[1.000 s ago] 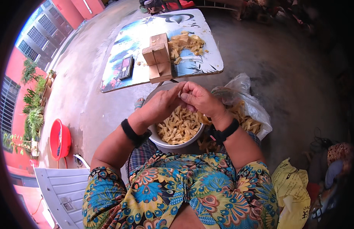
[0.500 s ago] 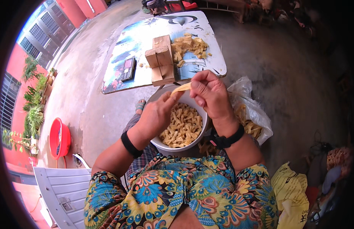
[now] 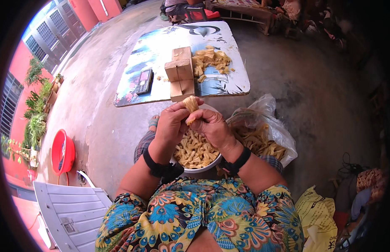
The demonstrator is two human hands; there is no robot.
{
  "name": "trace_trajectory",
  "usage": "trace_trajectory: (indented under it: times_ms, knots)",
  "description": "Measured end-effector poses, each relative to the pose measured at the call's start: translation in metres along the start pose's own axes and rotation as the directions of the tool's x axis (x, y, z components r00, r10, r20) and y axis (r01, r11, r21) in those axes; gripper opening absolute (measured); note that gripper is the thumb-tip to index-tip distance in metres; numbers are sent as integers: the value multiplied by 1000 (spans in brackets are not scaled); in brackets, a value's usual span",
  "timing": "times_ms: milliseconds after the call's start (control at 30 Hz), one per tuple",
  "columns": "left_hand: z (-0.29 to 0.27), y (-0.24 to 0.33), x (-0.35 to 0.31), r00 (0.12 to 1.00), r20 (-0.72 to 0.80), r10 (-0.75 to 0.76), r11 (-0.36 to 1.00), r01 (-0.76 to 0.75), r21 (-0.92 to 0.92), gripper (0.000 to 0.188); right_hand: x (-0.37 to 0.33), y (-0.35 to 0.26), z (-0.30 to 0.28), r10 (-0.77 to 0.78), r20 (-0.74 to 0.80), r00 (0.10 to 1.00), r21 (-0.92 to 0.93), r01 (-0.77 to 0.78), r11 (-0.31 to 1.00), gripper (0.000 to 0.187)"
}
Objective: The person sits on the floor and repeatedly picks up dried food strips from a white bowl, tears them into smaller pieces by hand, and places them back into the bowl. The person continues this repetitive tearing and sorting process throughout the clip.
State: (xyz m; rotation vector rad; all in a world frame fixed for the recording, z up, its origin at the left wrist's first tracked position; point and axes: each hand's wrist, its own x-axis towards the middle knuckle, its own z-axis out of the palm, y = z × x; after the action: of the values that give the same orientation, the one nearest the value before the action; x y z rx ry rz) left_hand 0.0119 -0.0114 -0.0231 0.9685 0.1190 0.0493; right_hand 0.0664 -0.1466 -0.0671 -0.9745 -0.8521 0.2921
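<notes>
My left hand [image 3: 170, 122] and my right hand [image 3: 212, 128] meet above a pale bowl [image 3: 198, 169], both closed on one pale-yellow, ribbed strip [image 3: 190, 103]. The strip is bunched up, its top standing above the fingers and a short end showing below; its middle is hidden by the fingers. Many short, pinched yellow pieces [image 3: 196, 152] fill the bowl. Just beyond my hands, a wooden block stand [image 3: 180, 75] with a slot sits at the table's near edge.
The low table [image 3: 157, 48] also bears a pile of yellow scraps [image 3: 214, 61] and a keypad phone [image 3: 144, 81]. Right of the bowl lies a clear plastic bag [image 3: 285, 136] of longer yellow strips [image 3: 256, 137]. A red basin [image 3: 69, 153] and white plastic chair [image 3: 73, 210] stand left.
My hands have come closer together and lower, toward me. The strip was stretched sideways between them; now it is bunched and upright. The view has shifted slightly.
</notes>
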Motion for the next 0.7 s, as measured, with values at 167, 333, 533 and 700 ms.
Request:
trace_trajectory:
  times_ms: [167,333,533,700]
  knots:
    - [-16,-27,17,965,209,157,966,-106,-234,29,2,-3,-2,427,-92,900,605,-290,742,8]
    - [-4,-32,5,967,45,251,958,-255,129,32,3,-18,-8,522,-193,831,499,-375,782,6]
    - [-18,-18,1,704,394,591,131,-566,814,30,5,-28,-10,-4,-47,999,-553,-23,833,15]
    - [-27,-16,-8,742,400,538,92,-524,847,5,3,-50,-15,-50,113,992,-874,123,471,18]
